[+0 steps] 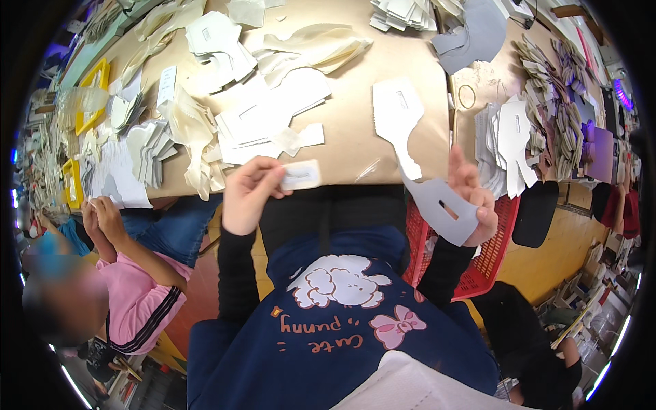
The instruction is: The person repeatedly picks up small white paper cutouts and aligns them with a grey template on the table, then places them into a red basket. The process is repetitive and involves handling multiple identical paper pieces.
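- Head view: left hand (247,195) pinching a small cream rounded-rectangular tag (301,175), darker-marked mid-face, at the table's (348,140) near edge.
- White flat paddle-shaped piece (396,113) on the table, narrow end by that edge.
- Smooth grey flat slotted piece (432,203), neck curved, beyond that edge, broad end grasped by the right hand (469,186).

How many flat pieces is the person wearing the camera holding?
2 that I can see: a small pale rectangular piece in the left hand, and a larger grey slotted piece in the right hand. Others could be hidden beneath them.
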